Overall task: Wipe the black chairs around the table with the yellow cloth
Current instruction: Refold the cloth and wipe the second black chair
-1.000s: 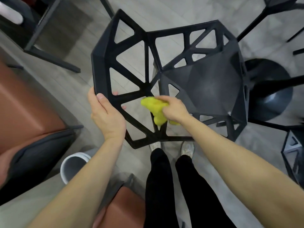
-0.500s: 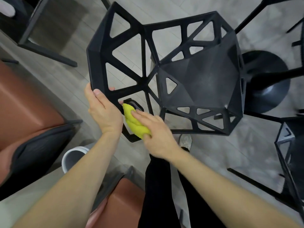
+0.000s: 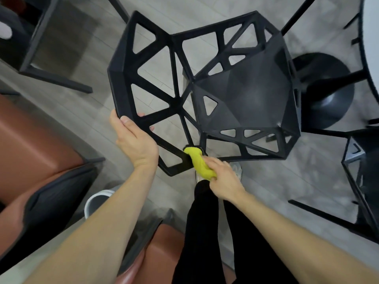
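Standing on grey wood-look floor, a person looks down on a black chair of open triangular struts, its seat facing up toward the camera. The left hand grips the chair's near-left edge, thumb over the rim and fingers curled through an opening. The right hand holds a bunched yellow cloth, fingers clamped round it, pressing it against the lowest strut of the frame nearest the person. Just right of the chair stand a round black pedestal base and the pale curved edge of a bench. A second black chair sits to the lower right, a brown cushioned seat to the left, with bare floor between. Black trousers and pale shoes show below the cloth.
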Action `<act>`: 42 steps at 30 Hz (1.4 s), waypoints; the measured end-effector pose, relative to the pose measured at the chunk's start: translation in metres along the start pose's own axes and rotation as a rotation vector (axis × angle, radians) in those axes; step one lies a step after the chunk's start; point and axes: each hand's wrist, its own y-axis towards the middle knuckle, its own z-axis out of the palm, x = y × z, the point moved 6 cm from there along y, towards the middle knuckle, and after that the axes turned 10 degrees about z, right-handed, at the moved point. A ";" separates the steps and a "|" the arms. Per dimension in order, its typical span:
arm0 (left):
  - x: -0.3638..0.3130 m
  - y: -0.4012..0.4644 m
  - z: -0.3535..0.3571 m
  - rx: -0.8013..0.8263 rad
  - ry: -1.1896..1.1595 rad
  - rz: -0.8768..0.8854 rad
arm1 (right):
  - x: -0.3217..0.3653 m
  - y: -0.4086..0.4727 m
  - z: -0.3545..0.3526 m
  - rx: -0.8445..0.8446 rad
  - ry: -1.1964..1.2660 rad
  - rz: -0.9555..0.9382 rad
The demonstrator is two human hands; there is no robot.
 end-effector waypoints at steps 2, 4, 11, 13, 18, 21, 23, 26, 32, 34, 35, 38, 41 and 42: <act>0.000 0.000 0.001 0.003 -0.004 -0.016 | 0.029 -0.013 0.002 -0.023 0.144 0.034; 0.003 0.001 0.001 -0.007 0.016 -0.022 | 0.075 -0.045 0.008 -0.016 0.276 -0.132; 0.009 0.000 0.005 0.049 0.037 -0.095 | 0.018 -0.005 0.003 -0.118 0.080 0.043; 0.008 0.000 0.005 0.042 0.014 -0.077 | 0.037 -0.002 -0.004 -0.128 0.225 0.047; 0.006 -0.002 0.005 0.054 0.012 -0.063 | 0.053 -0.029 0.007 -0.076 0.051 -0.233; 0.009 0.000 0.005 0.047 0.036 -0.053 | 0.004 -0.004 -0.021 0.003 -0.001 0.045; 0.016 0.002 0.007 0.045 0.033 -0.046 | 0.003 0.028 -0.054 -0.088 0.196 0.221; 0.026 0.004 0.008 0.021 0.076 -0.007 | 0.060 0.093 -0.082 -0.258 0.356 0.152; 0.033 0.005 0.006 0.002 0.039 0.015 | 0.065 0.098 -0.018 -0.044 -0.039 -0.102; 0.027 0.003 0.006 0.008 0.041 -0.001 | 0.030 0.052 -0.019 0.012 -0.105 -0.084; 0.023 0.002 0.006 0.011 0.052 -0.017 | 0.018 0.038 -0.022 0.032 -0.148 -0.053; 0.015 -0.002 0.004 0.022 0.083 -0.040 | 0.022 0.040 -0.022 0.017 -0.128 0.071; 0.020 0.002 0.005 0.036 0.057 -0.043 | 0.039 0.035 -0.008 0.030 -0.110 0.006; 0.022 0.002 0.007 0.049 0.062 -0.046 | 0.031 0.032 -0.011 0.045 -0.114 -0.022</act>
